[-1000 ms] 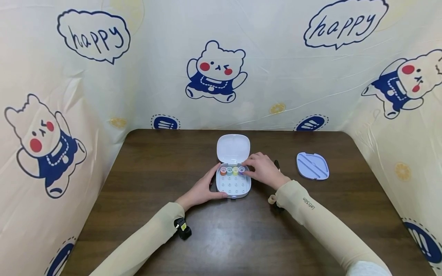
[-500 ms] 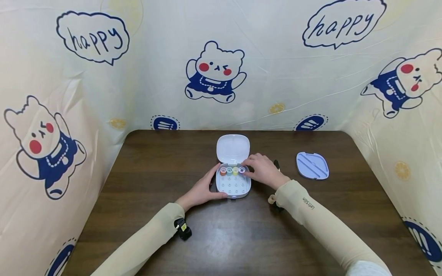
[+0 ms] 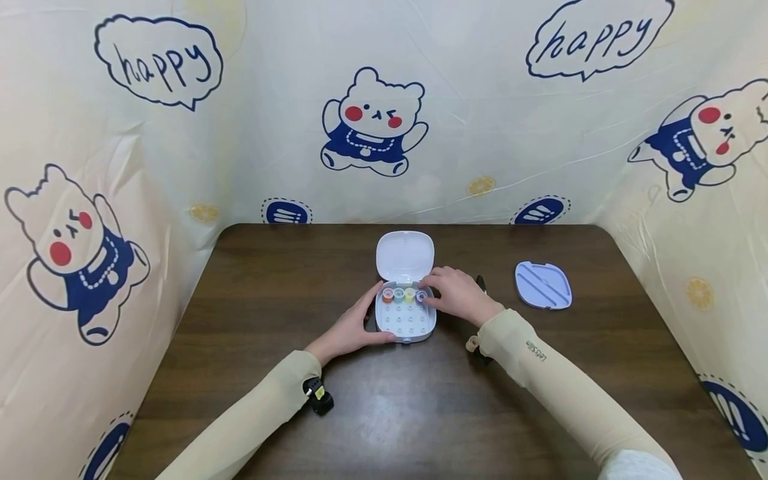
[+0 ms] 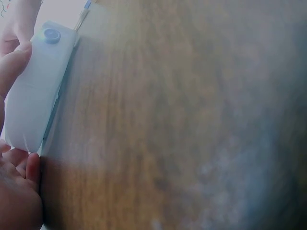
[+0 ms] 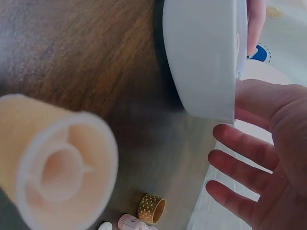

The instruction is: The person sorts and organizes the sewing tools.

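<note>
A pale sewing case (image 3: 405,325) lies open on the dark table, its lid (image 3: 405,256) tipped back. Rows of small pegs cover its floor. Along the back row stand an orange thread spool (image 3: 388,298), a teal one (image 3: 399,297), a yellow one (image 3: 410,297) and, at the right end, a purple thread spool (image 3: 421,296). My left hand (image 3: 351,331) grips the case's left side, thumb at the front edge. Thumb and forefinger of my right hand (image 3: 459,293) pinch the purple spool, partly hiding it. In the right wrist view the other fingers (image 5: 242,175) spread outside the case.
A pale blue slotted tray (image 3: 543,287) lies to the right. Under the right forearm is a peach hollow spool (image 5: 91,158), large in the right wrist view, with a gold dotted thimble (image 5: 151,208) and a pink item (image 5: 130,223) beyond. A dark item (image 3: 481,285) shows behind the right wrist.
The purple spool has shifted very slightly under my right fingertips. Both hands otherwise keep their places, and the head view has moved a little.
</note>
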A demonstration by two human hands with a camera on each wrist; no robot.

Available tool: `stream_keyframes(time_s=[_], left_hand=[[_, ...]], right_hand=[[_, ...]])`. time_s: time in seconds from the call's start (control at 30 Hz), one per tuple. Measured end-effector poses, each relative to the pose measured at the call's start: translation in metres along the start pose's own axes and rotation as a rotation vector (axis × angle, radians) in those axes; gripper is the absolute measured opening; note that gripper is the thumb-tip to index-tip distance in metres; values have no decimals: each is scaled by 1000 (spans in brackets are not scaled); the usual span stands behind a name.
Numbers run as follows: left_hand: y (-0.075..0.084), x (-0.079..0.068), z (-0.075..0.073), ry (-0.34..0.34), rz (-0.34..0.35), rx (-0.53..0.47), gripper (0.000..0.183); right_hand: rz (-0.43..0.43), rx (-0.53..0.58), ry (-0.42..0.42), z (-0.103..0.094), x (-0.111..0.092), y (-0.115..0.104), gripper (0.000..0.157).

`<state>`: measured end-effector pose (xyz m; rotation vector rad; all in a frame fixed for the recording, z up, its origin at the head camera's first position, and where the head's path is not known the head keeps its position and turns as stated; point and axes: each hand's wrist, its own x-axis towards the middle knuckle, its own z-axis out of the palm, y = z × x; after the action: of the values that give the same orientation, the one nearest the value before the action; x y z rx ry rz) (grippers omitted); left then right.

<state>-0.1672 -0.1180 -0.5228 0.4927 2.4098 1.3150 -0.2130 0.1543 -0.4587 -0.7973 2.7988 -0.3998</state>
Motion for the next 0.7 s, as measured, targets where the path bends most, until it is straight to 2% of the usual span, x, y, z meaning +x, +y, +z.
stream_keyframes(time_s=[0.7], left_hand=[[1, 0, -1, 2, 3, 1, 113]], right_hand=[[35, 22, -1, 4, 2, 0, 33]])
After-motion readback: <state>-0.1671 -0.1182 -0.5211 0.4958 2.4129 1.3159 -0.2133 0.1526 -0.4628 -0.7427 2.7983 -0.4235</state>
